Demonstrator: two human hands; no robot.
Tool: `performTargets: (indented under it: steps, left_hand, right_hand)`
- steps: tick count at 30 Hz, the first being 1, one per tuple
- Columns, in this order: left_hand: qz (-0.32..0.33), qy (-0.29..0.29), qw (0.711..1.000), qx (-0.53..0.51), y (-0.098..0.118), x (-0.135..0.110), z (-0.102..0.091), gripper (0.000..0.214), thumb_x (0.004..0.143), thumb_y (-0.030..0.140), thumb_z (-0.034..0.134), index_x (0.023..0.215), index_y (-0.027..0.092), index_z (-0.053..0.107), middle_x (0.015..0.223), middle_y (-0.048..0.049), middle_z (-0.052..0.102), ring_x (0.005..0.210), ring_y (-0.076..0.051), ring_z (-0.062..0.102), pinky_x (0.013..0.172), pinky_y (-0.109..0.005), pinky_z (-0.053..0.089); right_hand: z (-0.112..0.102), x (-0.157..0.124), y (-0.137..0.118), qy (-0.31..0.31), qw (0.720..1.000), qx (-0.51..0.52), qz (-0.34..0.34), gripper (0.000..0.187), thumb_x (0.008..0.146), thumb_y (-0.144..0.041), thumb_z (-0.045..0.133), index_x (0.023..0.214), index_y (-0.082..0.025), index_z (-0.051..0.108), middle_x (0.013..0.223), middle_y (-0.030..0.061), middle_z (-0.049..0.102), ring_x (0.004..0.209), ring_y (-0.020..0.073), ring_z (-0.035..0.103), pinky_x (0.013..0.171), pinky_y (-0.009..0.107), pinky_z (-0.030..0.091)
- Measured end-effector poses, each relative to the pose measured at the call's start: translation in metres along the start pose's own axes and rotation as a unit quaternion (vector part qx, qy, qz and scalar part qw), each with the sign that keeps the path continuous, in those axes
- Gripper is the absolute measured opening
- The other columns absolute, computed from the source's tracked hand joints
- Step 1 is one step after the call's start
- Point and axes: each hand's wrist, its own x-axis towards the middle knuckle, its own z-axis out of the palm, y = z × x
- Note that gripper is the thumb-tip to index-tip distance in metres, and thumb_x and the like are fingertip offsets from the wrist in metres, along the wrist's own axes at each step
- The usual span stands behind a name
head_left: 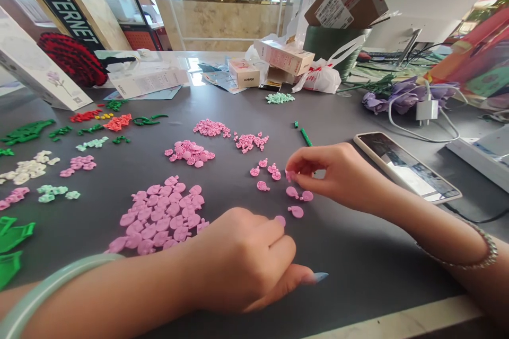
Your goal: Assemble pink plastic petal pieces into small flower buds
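**Grip of the right hand narrowed on a small pink piece**

Thumb and forefinger meet at the tips, with the piece between them, well to the right of the big pink pile as the seated person faces it. Nearer to the person, the left hand hangs just right of that same pile, fingers curled and thumb stretched out; a pink disc shows by its fingers, but from here I can't tell whether its grip holds it.

Between the pile and the right hand lie several pink fittings, and farther right of the pile, under that hand, three flat pink pieces sit on the dark surface. Just beyond the pile is a cluster of rounded pink pieces, with finer pink bits behind it. Left of the pile I see mint pieces and white pieces. Far to its right, beyond the right hand, lies a phone.
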Motion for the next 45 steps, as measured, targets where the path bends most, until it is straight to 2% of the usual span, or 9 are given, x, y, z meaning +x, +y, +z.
performTargets:
  steps: [6,14,17,21,24,27,30,36,45]
  left_hand:
    - [0.009,0.009,1.0,0.01,0.0,-0.001,0.002,0.038,0.093,0.032,0.044,0.059,0.017,0.046,0.053,0.0004,0.045,0.044,-0.014,0.042,0.04,-0.029,0.026]
    - [0.014,0.031,0.999,-0.003,0.0,-0.002,0.006,0.039,0.093,0.031,0.044,0.058,0.016,0.049,0.052,0.0006,0.045,0.043,-0.014,0.039,0.037,-0.03,0.022]
    - [0.013,0.043,0.999,-0.003,0.0,-0.003,0.008,0.04,0.093,0.032,0.042,0.057,0.016,0.05,0.051,0.0004,0.045,0.041,-0.014,0.037,0.036,-0.029,0.02]
    - [0.016,0.05,0.999,-0.009,0.0,-0.003,0.007,0.042,0.094,0.032,0.039,0.057,0.015,0.051,0.051,-0.0002,0.045,0.041,-0.015,0.037,0.035,-0.029,0.021]
    - [0.021,0.055,0.998,-0.011,0.001,-0.003,0.006,0.041,0.093,0.031,0.042,0.057,0.015,0.052,0.051,-0.0001,0.045,0.042,-0.015,0.037,0.034,-0.029,0.021]
    - [0.025,0.061,0.998,-0.004,0.002,-0.004,0.006,0.039,0.091,0.032,0.047,0.057,0.015,0.051,0.051,0.0004,0.045,0.041,-0.014,0.037,0.033,-0.029,0.022]
    - [0.021,0.076,0.997,0.0,0.003,-0.005,0.009,0.039,0.089,0.036,0.051,0.057,0.015,0.051,0.051,0.0011,0.045,0.039,-0.014,0.036,0.033,-0.028,0.023]
    - [0.008,0.089,0.996,0.008,0.004,-0.007,0.012,0.041,0.087,0.042,0.054,0.056,0.016,0.051,0.049,0.0022,0.044,0.037,-0.013,0.035,0.031,-0.028,0.023]
    - [0.002,0.096,0.995,0.004,0.005,-0.005,0.012,0.04,0.084,0.042,0.059,0.055,0.016,0.052,0.048,0.0023,0.044,0.036,-0.014,0.036,0.029,-0.029,0.023]
  right_hand:
    - [0.0,-0.003,0.0,-0.083,0.983,-0.104,-0.127,0.018,0.089,-0.017,0.047,0.083,-0.018,0.064,0.077,0.0033,0.062,0.064,0.011,0.056,0.058,0.02,0.04]
    - [0.002,-0.004,0.008,-0.108,0.978,-0.132,-0.116,0.022,0.091,-0.015,0.043,0.087,-0.017,0.064,0.091,0.0064,0.063,0.074,0.0136,0.061,0.065,0.023,0.044]
    - [0.003,0.003,0.007,-0.104,0.975,-0.138,-0.136,0.022,0.091,-0.016,0.043,0.09,-0.017,0.064,0.094,0.0069,0.063,0.075,0.0131,0.061,0.065,0.022,0.044]
    - [0.008,0.039,-0.005,-0.08,0.964,-0.201,-0.153,0.022,0.091,-0.015,0.044,0.091,-0.016,0.066,0.089,0.0066,0.063,0.071,0.0124,0.058,0.062,0.022,0.041]
    - [0.015,0.085,-0.017,-0.064,0.968,-0.215,-0.111,0.021,0.09,-0.014,0.047,0.089,-0.014,0.068,0.079,0.0041,0.064,0.068,0.0117,0.055,0.064,0.023,0.039]
    - [0.023,0.129,-0.024,-0.098,0.973,-0.2,-0.054,0.019,0.083,-0.011,0.057,0.096,-0.014,0.07,0.083,0.0042,0.066,0.068,0.0112,0.056,0.065,0.022,0.039]
    - [0.034,0.157,-0.027,-0.11,0.972,-0.198,-0.063,0.021,0.081,-0.016,0.063,0.101,-0.014,0.07,0.09,0.006,0.065,0.072,0.012,0.057,0.068,0.023,0.039]
    - [0.052,0.171,-0.03,-0.127,0.967,-0.22,-0.021,0.017,0.08,-0.013,0.065,0.096,-0.012,0.07,0.09,0.007,0.064,0.072,0.0119,0.056,0.063,0.022,0.037]
    - [0.053,0.183,-0.023,-0.143,0.96,-0.231,-0.064,0.016,0.078,-0.005,0.057,0.085,-0.011,0.069,0.079,0.0038,0.063,0.068,0.0101,0.052,0.065,0.022,0.037]
